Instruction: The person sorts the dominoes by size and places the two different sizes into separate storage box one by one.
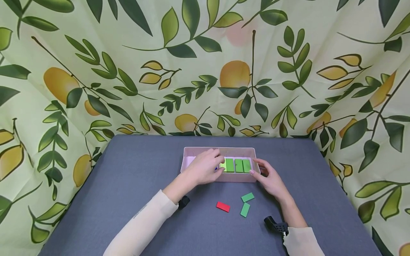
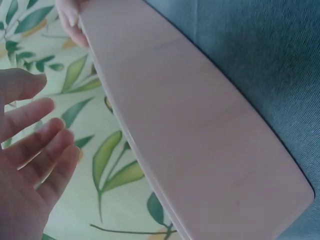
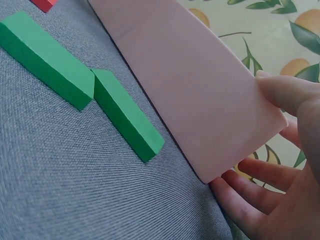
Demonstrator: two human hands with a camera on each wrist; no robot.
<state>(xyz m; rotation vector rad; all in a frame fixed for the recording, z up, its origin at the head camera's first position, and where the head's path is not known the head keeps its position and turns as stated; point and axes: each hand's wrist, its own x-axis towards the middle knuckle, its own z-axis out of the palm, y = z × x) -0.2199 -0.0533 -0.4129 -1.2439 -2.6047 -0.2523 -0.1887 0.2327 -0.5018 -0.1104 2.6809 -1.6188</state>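
Observation:
A pale pink box (image 1: 235, 177) stands on the table, with several green blocks (image 1: 238, 165) lined up inside toward its right. My left hand (image 1: 206, 166) is over the left-middle part of the box, fingers bent downward. In the left wrist view, that hand (image 2: 35, 145) has loosely spread fingers and nothing visible between them. A bit of blue shows by its fingertips in the head view; the hand hides much of the box's inside there. My right hand (image 1: 269, 177) grips the box's right end, thumb at the front rim and fingers around the end wall.
In front of the box, a red block (image 1: 222, 207) and two green blocks, one (image 1: 247, 197) nearly touching the other (image 1: 245, 209), lie on the grey-blue table (image 1: 144, 156). A leaf-and-fruit patterned curtain (image 1: 198, 64) hangs behind and at both sides.

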